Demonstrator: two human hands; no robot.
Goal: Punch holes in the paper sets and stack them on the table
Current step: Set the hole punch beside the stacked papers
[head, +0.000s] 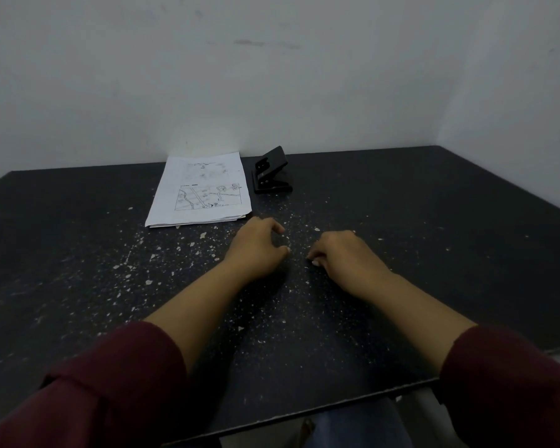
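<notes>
Both hands rest on the dark speckled table (401,221), approx. mid-surface, side by side w/ a small gap between them. Left hand (259,250) sits palm down, fingers loosely curled, thumb tip near the index tip, nothing held. Right hand (343,253) also palm down, fingers loosely curled under w/ tips touching the tabletop, nothing held either. Both forearms are bare up to dark red sleeves (117,383) pushed back near the elbows. The paper stack (204,189) lies flat on the table beyond the left hand, toward the wall, a few sheets w/ edges slightly fanned at the near side; top sheet is white w/ faint print up top and a line drawing in a box on the lower half. Near right corner of the stack is just beyond the left hand's knuckles, not touching. The black hole punch (272,173) stands just right of the stack, close to the wall, lever raised at an angle; can't tell if it touches the paper edge. Wall (272,76) behind is plain off-white w/ some scuffs.
</notes>
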